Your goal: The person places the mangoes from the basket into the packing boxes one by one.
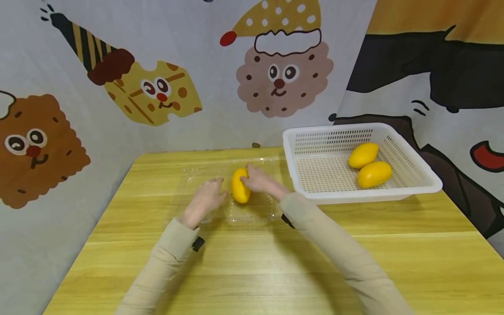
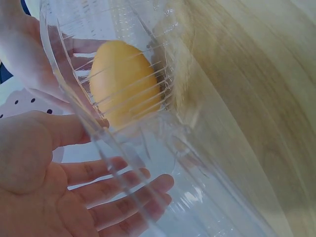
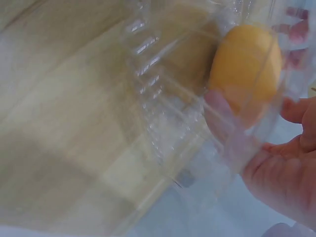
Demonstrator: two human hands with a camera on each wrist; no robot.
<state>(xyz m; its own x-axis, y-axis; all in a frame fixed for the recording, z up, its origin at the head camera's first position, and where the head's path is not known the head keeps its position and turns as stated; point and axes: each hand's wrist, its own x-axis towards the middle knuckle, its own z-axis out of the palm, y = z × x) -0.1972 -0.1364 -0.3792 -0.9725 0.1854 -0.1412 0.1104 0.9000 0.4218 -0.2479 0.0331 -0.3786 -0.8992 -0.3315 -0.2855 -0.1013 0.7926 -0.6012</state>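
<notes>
A yellow mango point(image 1: 238, 193) stands lengthwise over the right part of a clear plastic clamshell box point(image 1: 260, 213), which lies opened out on the table. My right hand point(image 1: 260, 179) grips the mango at its far right side; in the right wrist view its thumb point(image 3: 219, 111) lies along the fruit. To the left of the mango is my left hand point(image 1: 208, 196), holding nothing. The left wrist view shows its fingers point(image 2: 106, 192) spread and fairly straight, close to the box's clear wall. Whether the mango touches the box floor, I cannot tell.
At the back right of the wooden table point(image 1: 252, 271) stands a white perforated plastic basket point(image 1: 315, 175). Two more mangoes, one point(image 1: 363, 155) behind the other point(image 1: 374, 174), lie at its right side. A cartoon-printed cloth point(image 1: 220, 127) hangs behind the table.
</notes>
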